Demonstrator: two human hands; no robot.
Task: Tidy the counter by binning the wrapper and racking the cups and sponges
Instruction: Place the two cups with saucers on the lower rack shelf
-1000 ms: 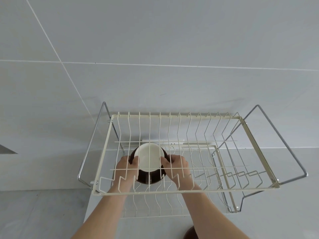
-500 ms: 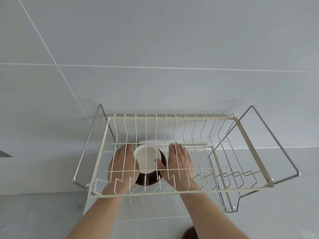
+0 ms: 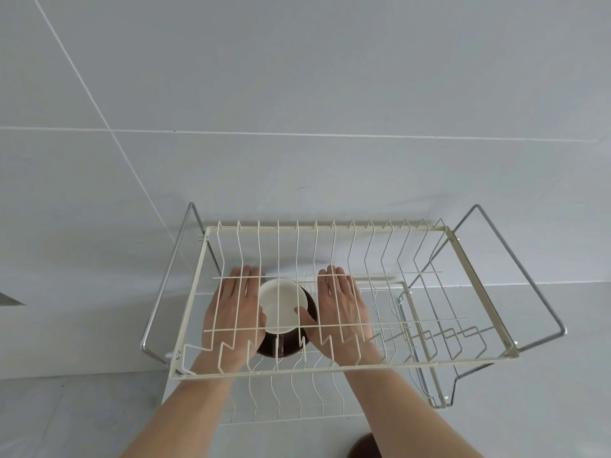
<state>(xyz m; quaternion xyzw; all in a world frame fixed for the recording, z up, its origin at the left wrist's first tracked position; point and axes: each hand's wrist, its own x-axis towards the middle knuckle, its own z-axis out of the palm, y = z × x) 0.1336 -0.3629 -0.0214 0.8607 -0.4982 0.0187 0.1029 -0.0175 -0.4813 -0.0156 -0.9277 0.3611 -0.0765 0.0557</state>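
Observation:
A dark brown cup (image 3: pixel 282 314) with a cream inside lies tilted on the lower tier of the cream wire dish rack (image 3: pixel 476 285), under the upper tier's wires. My left hand (image 3: pixel 231 312) is to its left and my right hand (image 3: pixel 342 309) to its right, both flat with fingers stretched out. The thumbs sit near the cup's rim; I cannot tell whether they touch it. Part of another brown cup (image 3: pixel 362 446) shows at the bottom edge beside my right forearm.
The rack stands on a grey counter (image 3: pixel 545 391) against a grey tiled wall (image 3: pixel 297 94). Chrome side handles (image 3: pixel 515 262) stick out on both sides. A smaller wire compartment (image 3: pixel 413 325) fills the lower tier's right part.
Both hands have let go of the cup: the fingers went from curled around it to flat and spread apart. The cup stays on the lower tier.

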